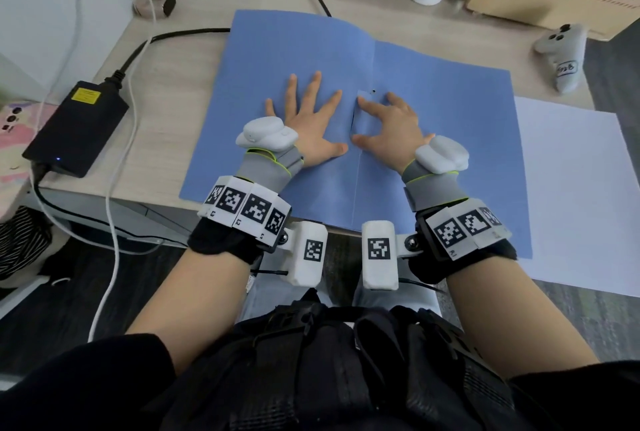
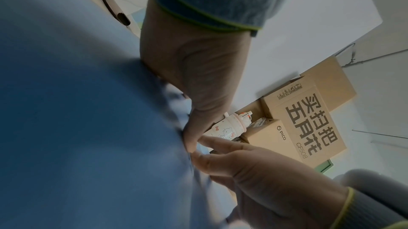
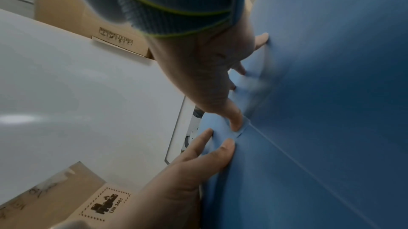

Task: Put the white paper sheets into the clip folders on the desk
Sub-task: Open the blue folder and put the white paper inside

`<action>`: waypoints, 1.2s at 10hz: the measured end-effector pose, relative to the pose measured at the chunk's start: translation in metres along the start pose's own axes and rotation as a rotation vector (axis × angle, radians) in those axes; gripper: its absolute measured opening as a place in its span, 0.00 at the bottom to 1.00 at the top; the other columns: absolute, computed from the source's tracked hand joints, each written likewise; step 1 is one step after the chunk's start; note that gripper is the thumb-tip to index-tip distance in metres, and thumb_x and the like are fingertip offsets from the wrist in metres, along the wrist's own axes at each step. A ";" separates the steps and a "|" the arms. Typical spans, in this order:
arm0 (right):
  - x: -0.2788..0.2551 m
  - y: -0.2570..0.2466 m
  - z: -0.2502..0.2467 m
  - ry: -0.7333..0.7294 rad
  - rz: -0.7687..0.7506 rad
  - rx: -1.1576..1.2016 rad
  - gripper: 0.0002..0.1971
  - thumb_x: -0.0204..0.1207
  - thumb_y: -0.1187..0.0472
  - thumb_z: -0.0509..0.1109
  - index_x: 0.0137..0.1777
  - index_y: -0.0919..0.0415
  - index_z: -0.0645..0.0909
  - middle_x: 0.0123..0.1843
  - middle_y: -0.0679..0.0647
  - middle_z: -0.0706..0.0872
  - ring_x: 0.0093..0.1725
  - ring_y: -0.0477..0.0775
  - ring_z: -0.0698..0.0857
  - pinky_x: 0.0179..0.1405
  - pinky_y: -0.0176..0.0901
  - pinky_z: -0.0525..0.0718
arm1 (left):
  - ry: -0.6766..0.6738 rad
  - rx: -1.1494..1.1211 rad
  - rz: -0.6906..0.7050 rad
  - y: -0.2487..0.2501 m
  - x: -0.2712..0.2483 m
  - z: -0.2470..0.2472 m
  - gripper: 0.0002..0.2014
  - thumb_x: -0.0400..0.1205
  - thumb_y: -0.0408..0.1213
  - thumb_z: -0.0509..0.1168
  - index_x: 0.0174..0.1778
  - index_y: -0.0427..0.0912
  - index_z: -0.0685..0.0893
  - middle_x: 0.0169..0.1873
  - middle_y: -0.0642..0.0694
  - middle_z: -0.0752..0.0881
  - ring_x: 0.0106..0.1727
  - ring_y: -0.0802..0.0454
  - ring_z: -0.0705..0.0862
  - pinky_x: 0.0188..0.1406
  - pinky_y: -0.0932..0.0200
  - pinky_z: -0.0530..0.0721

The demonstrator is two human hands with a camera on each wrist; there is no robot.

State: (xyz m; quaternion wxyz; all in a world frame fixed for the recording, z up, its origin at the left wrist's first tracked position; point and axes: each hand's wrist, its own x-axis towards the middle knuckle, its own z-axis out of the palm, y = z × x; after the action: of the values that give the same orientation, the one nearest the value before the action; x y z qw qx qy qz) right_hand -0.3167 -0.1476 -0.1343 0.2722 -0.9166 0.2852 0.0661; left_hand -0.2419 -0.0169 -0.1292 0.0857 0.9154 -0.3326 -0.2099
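Head view shows, from the table's left edge, a black power brick (image 1: pixel 76 127) and its cables, then the blue folder (image 1: pixel 346 139) lying open across the middle, its near edge at the table's front edge. On its left leaf the left hand (image 1: pixel 308 125) lies spread and flat, pressing the cover down. Just right of the spine the right hand (image 1: pixel 391 122) has its fingers curled, thumb and forefinger working the blue clip (image 1: pixel 363 111); whether they pinch it or only push it I can't tell. Past the folder, at the table's right edge, the white paper (image 1: pixel 571 188) waits, partly under the folder's right leaf. To my eye the clip should be opened fully while the left hand pins the cover, so that a sheet slides under squarely.
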 end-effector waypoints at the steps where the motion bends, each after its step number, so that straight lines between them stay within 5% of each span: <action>1: 0.004 0.004 0.002 -0.006 -0.009 0.003 0.32 0.75 0.50 0.69 0.78 0.36 0.62 0.85 0.54 0.51 0.85 0.58 0.48 0.76 0.76 0.55 | 0.002 0.016 -0.004 0.003 0.002 0.000 0.41 0.78 0.58 0.62 0.82 0.59 0.44 0.82 0.53 0.31 0.82 0.42 0.28 0.78 0.30 0.36; 3: 0.000 0.002 -0.006 -0.041 -0.031 -0.018 0.33 0.78 0.50 0.67 0.81 0.39 0.58 0.85 0.59 0.50 0.85 0.62 0.46 0.81 0.68 0.50 | 0.018 -0.011 -0.037 0.011 0.003 -0.002 0.41 0.78 0.57 0.62 0.82 0.60 0.45 0.82 0.53 0.33 0.82 0.43 0.29 0.78 0.31 0.36; 5: -0.004 0.008 -0.025 -0.002 -0.129 0.099 0.32 0.78 0.52 0.68 0.81 0.53 0.62 0.81 0.57 0.64 0.82 0.56 0.62 0.79 0.48 0.62 | 0.083 -0.114 -0.066 0.030 0.001 -0.014 0.36 0.80 0.55 0.61 0.82 0.55 0.54 0.84 0.50 0.41 0.84 0.46 0.34 0.80 0.35 0.38; 6: -0.011 0.016 -0.034 0.109 -0.131 0.282 0.25 0.77 0.56 0.69 0.74 0.55 0.72 0.71 0.54 0.79 0.69 0.53 0.78 0.69 0.44 0.75 | 0.119 -0.136 -0.040 0.042 0.001 -0.019 0.33 0.80 0.51 0.61 0.81 0.54 0.57 0.84 0.48 0.46 0.84 0.46 0.36 0.80 0.34 0.39; 7: -0.019 0.031 -0.046 0.263 -0.166 0.484 0.16 0.76 0.61 0.69 0.64 0.59 0.82 0.53 0.54 0.87 0.50 0.54 0.88 0.54 0.41 0.83 | 0.142 -0.156 0.026 0.062 -0.001 -0.019 0.29 0.81 0.48 0.61 0.79 0.53 0.62 0.84 0.48 0.51 0.85 0.45 0.38 0.80 0.35 0.39; 8: -0.026 0.057 -0.054 0.364 -0.166 0.636 0.10 0.76 0.64 0.68 0.57 0.61 0.83 0.46 0.57 0.89 0.41 0.57 0.90 0.48 0.43 0.86 | 0.133 -0.167 0.102 0.085 0.000 -0.014 0.27 0.82 0.47 0.60 0.78 0.52 0.64 0.83 0.50 0.55 0.85 0.46 0.40 0.81 0.38 0.40; 10: -0.045 0.120 -0.065 0.569 -0.025 0.741 0.08 0.78 0.63 0.65 0.53 0.61 0.84 0.38 0.56 0.89 0.29 0.49 0.88 0.39 0.44 0.86 | 0.061 -0.151 0.243 0.139 0.009 0.011 0.24 0.83 0.45 0.60 0.77 0.51 0.68 0.82 0.50 0.61 0.85 0.45 0.46 0.83 0.43 0.46; 11: -0.047 0.140 -0.065 0.703 0.107 0.695 0.08 0.77 0.62 0.65 0.50 0.60 0.85 0.36 0.56 0.89 0.29 0.50 0.88 0.42 0.49 0.88 | 0.007 -0.179 0.310 0.156 0.013 0.026 0.24 0.83 0.42 0.61 0.76 0.48 0.69 0.81 0.48 0.63 0.85 0.44 0.49 0.83 0.47 0.51; 12: -0.055 0.172 -0.070 0.818 0.253 0.559 0.11 0.74 0.58 0.65 0.52 0.57 0.86 0.42 0.53 0.91 0.41 0.55 0.89 0.49 0.49 0.86 | -0.023 -0.236 0.378 0.185 0.012 0.043 0.22 0.83 0.39 0.61 0.75 0.44 0.72 0.79 0.47 0.67 0.84 0.44 0.53 0.82 0.53 0.54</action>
State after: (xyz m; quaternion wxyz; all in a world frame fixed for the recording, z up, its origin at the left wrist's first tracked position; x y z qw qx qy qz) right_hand -0.4605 -0.2773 -0.1392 0.3631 -0.7180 0.4837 -0.3444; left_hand -0.3585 -0.1673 -0.1166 0.2260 0.8180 -0.4723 -0.2381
